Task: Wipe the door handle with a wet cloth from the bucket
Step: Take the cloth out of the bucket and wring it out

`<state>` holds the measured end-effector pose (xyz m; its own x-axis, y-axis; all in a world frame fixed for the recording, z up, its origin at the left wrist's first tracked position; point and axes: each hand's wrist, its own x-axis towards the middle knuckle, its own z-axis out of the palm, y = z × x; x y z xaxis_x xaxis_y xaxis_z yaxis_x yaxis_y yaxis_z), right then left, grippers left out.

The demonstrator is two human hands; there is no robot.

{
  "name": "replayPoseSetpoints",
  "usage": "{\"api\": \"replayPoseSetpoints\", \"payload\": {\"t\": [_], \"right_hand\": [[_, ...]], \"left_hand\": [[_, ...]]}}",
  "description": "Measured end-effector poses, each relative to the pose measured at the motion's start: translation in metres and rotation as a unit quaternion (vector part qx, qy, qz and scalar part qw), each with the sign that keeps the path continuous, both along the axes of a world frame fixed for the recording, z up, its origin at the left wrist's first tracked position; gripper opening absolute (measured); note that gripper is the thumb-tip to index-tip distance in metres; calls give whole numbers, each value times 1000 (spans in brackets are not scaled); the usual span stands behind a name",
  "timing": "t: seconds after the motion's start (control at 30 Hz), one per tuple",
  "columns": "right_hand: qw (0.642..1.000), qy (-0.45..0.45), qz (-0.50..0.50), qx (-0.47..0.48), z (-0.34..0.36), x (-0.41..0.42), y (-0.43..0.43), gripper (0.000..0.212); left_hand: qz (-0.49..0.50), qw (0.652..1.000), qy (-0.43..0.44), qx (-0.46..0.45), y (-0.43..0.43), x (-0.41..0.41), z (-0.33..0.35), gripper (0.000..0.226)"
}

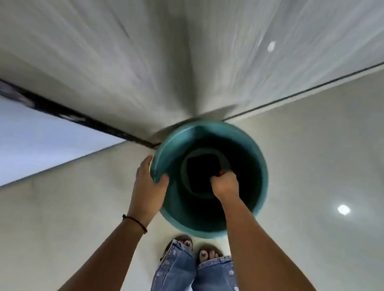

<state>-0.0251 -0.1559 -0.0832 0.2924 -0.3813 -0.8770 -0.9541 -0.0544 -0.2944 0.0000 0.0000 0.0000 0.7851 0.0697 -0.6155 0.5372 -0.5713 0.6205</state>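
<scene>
Cloth looks like the dark lump (203, 171) deep in the teal bucket (261, 179) on the floor, so keep the left hand (149, 183) tight on the rim while the right hand (224, 183), fist closed, lifts and squeezes it.

The bucket (246, 158) is teal plastic, round and deep, standing upright, its open mouth facing up; the left hand (149, 186) grips its near-left rim. Inside, under the right hand (224, 183) that reaches down to the bottom, lies a dark cloth (201, 171), its folds too shadowed to read
</scene>
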Motion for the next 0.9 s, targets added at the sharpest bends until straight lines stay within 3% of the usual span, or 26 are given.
{"api": "replayPoseSetpoints", "payload": {"t": [0.07,0.17,0.23,0.37,0.43,0.53,0.67,0.73,0.83,0.9], "right_hand": [[1000,25,-8,-9,-37,5,5,40],[995,33,-89,9,-93,12,14,47],[995,34,-92,-6,-117,12,20,46],[990,38,-133,-28,-129,17,24,44],[994,25,-105,-8,-108,19,23,44],[994,-24,-105,27,-49,17,23,49],[971,-131,-159,123,97,-8,24,15],[951,-168,-176,189,180,-28,31,22],[934,-205,-133,263,318,-58,50,41],[936,-215,-77,268,398,-77,67,45]], "left_hand": [[-11,999,-48,-5,1,1,-26,49],[-11,998,-54,-3,8,3,-54,37],[-5,999,-53,-11,12,1,-61,30],[19,998,-42,-33,11,4,-64,24],[21,999,-31,-33,10,4,-55,27],[37,999,-12,-19,7,1,-23,42],[87,996,8,-19,8,-14,80,48],[118,990,42,-56,12,-25,142,43],[195,960,109,-171,31,-46,255,13],[217,936,118,-249,47,-64,327,12]]}}
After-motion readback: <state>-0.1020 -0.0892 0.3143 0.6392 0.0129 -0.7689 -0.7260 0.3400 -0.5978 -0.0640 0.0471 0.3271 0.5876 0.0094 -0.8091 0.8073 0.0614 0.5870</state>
